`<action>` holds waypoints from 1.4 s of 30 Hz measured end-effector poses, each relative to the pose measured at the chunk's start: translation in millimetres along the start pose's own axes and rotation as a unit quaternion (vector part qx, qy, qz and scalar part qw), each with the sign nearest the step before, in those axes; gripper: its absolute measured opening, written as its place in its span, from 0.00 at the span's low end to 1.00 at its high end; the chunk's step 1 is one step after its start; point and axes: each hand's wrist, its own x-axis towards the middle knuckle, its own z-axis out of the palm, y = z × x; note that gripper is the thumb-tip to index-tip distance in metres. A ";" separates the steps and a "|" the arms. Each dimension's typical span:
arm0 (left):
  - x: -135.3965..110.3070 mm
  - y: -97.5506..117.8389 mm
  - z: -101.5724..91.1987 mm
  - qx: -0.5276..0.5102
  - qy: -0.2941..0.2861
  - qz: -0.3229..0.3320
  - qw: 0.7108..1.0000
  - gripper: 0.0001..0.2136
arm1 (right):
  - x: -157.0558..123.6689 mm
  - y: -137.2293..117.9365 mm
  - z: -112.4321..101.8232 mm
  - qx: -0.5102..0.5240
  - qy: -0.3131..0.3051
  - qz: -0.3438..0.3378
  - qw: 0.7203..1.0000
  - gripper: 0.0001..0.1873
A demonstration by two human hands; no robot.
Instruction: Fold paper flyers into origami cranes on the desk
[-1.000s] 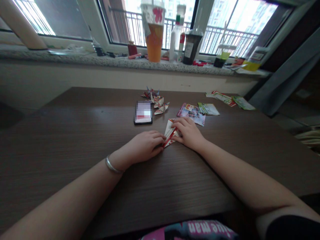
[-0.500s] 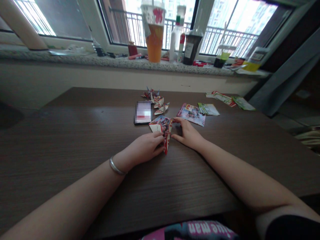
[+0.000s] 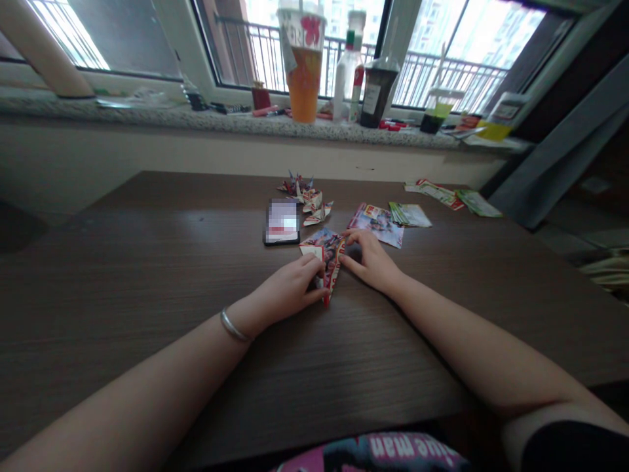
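Note:
A partly folded sheet of printed paper (image 3: 334,252), red, white and multicoloured, lies on the dark wooden table between my hands. Its lower end narrows to a red point. My left hand (image 3: 295,282) is closed on the paper's left and lower part, with the fingers covering some of it. At the right edge, the bent fingers of my right hand (image 3: 371,259) touch the paper, thumb and forefinger at its side. A phone (image 3: 282,223) with a lit, blurred screen lies just beyond my left hand. Behind the paper are several folded paper pieces (image 3: 317,213) with pointed ends.
Printed square sheets (image 3: 378,226) and green-edged packets (image 3: 410,215) lie beyond my right hand. More packets (image 3: 479,203) are at the table's far right. On the stone windowsill (image 3: 221,121) stand a tall orange drink cup (image 3: 303,78), clear bottles (image 3: 341,82) and a dark cup (image 3: 378,95).
The paper has shifted slightly right and turned a little, lying flatter. My left hand has moved slightly right with it, and my right thumb now touches its edge.

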 end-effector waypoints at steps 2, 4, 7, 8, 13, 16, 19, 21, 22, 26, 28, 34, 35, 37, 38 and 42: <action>-0.3 1.5 2.3 0.001 0.012 -0.005 1.000 0.11 | 1.1 0.5 0.9 -0.003 -0.003 0.000 1.000 0.11; -0.6 2.6 3.5 0.000 0.025 -0.002 1.000 0.13 | 2.1 0.6 1.8 -0.003 -0.015 -0.005 1.000 0.12; -1.1 3.6 3.3 -0.001 0.046 0.010 0.999 0.14 | 2.5 -0.2 2.9 -0.011 -0.033 -0.005 0.999 0.16; -1.3 3.9 3.2 0.000 0.052 0.014 0.999 0.15 | 2.4 -0.6 3.2 -0.016 -0.037 -0.003 0.999 0.17; -1.0 3.5 4.8 0.019 0.059 0.004 0.998 0.18 | 1.1 -3.3 3.5 -0.055 -0.067 0.003 0.996 0.21; -0.4 1.6 7.6 0.032 0.048 0.009 0.998 0.19 | 0.4 -5.0 3.3 -0.084 -0.090 0.009 0.992 0.21; -0.2 0.1 9.8 0.059 0.027 0.010 0.998 0.21 | 0.0 -6.2 3.6 -0.117 -0.104 0.020 0.987 0.23; -0.4 0.2 10.3 0.083 0.009 0.007 0.996 0.23 | -0.1 -6.7 4.1 -0.135 -0.113 0.027 0.984 0.24; -0.6 0.5 10.3 0.095 0.001 0.009 0.995 0.23 | -0.1 -6.9 4.4 -0.142 -0.117 0.030 0.982 0.24; -1.7 2.7 10.1 0.133 -0.018 0.021 0.991 0.21 | 0.2 -8.3 4.5 -0.158 -0.128 0.039 0.978 0.25; -2.2 3.9 10.1 0.149 -0.021 0.020 0.988 0.22 | 0.4 -9.2 3.8 -0.162 -0.132 0.038 0.977 0.25; -2.9 5.7 11.7 0.189 -0.028 0.008 0.982 0.24 | 0.6 -10.1 3.5 -0.159 -0.134 0.029 0.978 0.25; -3.1 5.2 12.5 0.193 -0.030 0.007 0.981 0.25 | 0.4 -9.5 4.2 -0.152 -0.132 0.031 0.979 0.25; -3.6 3.7 14.1 0.199 -0.031 0.004 0.979 0.25 | -0.2 -7.9 5.6 -0.133 -0.119 0.039 0.983 0.26; -3.9 2.8 14.9 0.201 -0.030 0.003 0.979 0.26 | -0.6 -7.1 6.0 -0.122 -0.107 0.044 0.986 0.27; -5.0 0.9 16.0 0.200 -0.031 -0.006 0.979 0.26 | -3.5 -8.5 2.7 -0.084 -0.050 0.036 0.995 0.23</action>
